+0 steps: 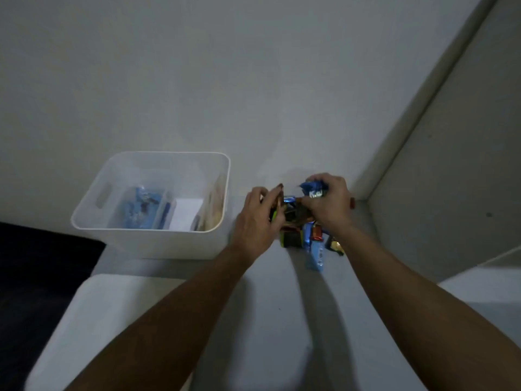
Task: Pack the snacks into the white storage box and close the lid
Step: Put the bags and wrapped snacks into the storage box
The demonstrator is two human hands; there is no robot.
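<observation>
The white storage box (118, 238) stands open on the pale surface, left of centre, with blue packets (141, 207) and a tan packet (215, 204) inside. To its right lies a small heap of wrapped snacks (304, 238), blue, dark and brown. My left hand (258, 221) grips a dark snack packet (277, 206) at the heap's left side. At the far side of the heap my right hand (327, 201) is closed around a blue wrapped snack (313, 189). A flat white piece (98, 320), possibly the lid, lies in front of the box.
A wall rises right behind the box and the heap, meeting a second wall at the corner (363, 193) on the right. A dark area (42, 277) drops off at the left. A light blue bar (317, 256) sticks out toward me from the heap.
</observation>
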